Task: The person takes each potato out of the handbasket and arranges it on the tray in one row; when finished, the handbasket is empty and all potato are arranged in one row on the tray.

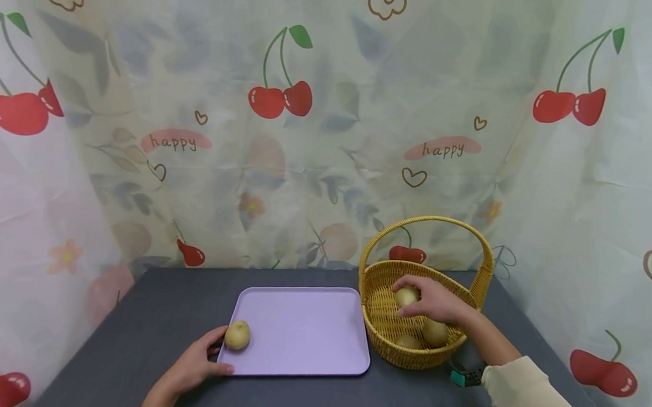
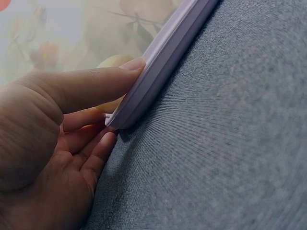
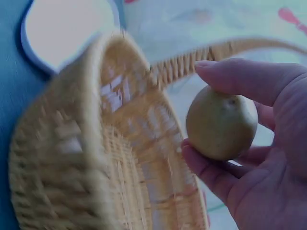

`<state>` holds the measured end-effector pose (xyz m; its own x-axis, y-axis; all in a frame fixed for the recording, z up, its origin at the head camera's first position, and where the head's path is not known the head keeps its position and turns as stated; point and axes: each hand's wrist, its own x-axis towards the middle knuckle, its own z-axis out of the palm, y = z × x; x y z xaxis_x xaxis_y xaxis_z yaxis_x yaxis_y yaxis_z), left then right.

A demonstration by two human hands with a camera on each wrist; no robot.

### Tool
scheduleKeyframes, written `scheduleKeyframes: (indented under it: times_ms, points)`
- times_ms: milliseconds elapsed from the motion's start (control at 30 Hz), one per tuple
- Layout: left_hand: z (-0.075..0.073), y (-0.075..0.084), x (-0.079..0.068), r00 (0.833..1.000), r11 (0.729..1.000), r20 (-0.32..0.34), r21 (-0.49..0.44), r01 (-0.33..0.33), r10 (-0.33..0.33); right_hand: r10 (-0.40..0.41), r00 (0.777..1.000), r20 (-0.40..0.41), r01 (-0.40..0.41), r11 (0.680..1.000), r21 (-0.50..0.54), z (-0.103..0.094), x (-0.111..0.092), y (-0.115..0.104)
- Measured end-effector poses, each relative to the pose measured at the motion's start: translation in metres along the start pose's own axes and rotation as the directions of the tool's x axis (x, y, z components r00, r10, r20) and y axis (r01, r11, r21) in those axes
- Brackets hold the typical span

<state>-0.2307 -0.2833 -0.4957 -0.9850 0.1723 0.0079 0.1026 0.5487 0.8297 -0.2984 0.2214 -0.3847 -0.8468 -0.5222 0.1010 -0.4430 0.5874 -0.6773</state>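
Note:
In the head view my right hand (image 1: 429,298) grips a round yellow-green pear (image 3: 221,125), thumb on one side and fingers on the other. It holds the pear over the wicker basket (image 1: 391,352), higher than the basket's rim in the right wrist view. Two more pears lie inside, one of them a darker pear (image 1: 435,333) near the front right. My left hand (image 1: 192,362) holds the near left corner of a lilac tray (image 1: 305,331), its thumb pressed on the rim (image 2: 158,62). Another pear (image 1: 237,335) sits on the tray's left end, close to the left fingers.
The basket's tall arched handle (image 1: 428,219) rises above the right hand. A dark object with a green end (image 1: 458,379) lies by the right forearm. A dark grey cloth (image 1: 182,300) covers the table, and a printed curtain (image 1: 327,167) hangs behind and at both sides.

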Motion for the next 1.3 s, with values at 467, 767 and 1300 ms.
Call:
scheduleKeyframes:
  times_ms: [467, 767, 1300]
  points:
    - [-0.001, 0.003, -0.002, 0.999, 0.999, 0.001, 0.007, -0.034, 0.034, -0.102, 0.985, -0.141, 0.117, 0.987, 0.107, 0.05, -0.011, -0.056]
    - [-0.001, 0.0, -0.001, 0.998, 0.998, 0.005, 0.007, -0.058, 0.058, -0.222, 0.968, -0.115, 0.237, 0.96, 0.147, 0.093, 0.016, -0.077]
    - [-0.002, -0.001, -0.001, 0.999, 0.999, 0.014, -0.007, -0.043, 0.043, -0.159, 0.987, -0.028, 0.161, 0.985, 0.066, 0.175, 0.092, -0.086]
